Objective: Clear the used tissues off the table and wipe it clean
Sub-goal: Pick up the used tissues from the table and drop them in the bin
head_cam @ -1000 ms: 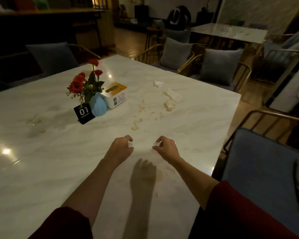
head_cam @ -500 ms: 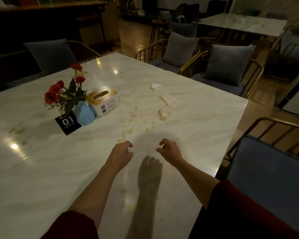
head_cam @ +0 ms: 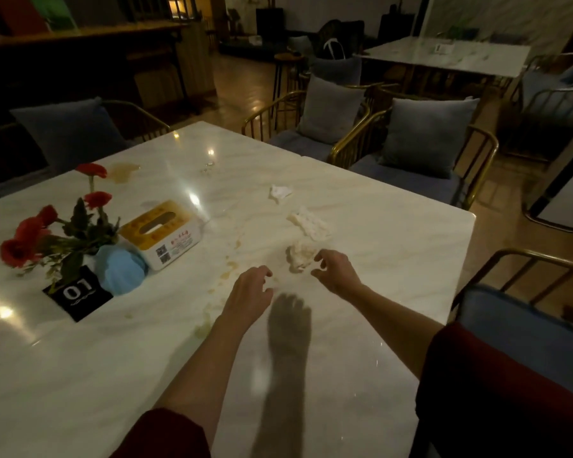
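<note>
Three used tissues lie in a loose row on the white marble desk (head_cam: 394, 246), running away from the person toward 12 o'clock. The nearest, a crumpled tissue (head_cam: 299, 257), is a rounded wad with no clear long axis. Just past it at 1 o'clock lies a flat tissue (head_cam: 310, 223), its long axis running from 10 to 4 o'clock. Farther out, at 11 o'clock, sits a small tissue (head_cam: 280, 192), bunched with its corners up.

The right grip (head_cam: 336, 269) hovers just at 3 o'clock of the crumpled tissue, fingers spread and loosely bent, holding nothing; whether a fingertip touches the wad I cannot tell. The left grip (head_cam: 248, 292) is at 8 o'clock of the wad, fingers relaxed and empty.

Brown stains (head_cam: 230, 271) dot the desk between the left grip and a tissue box (head_cam: 161, 234) at 9 o'clock. Beside the box stand a blue vase (head_cam: 121, 271) of red flowers (head_cam: 47, 233) and a black number sign (head_cam: 78, 292). Nothing lies between the grips and the tissues.
</note>
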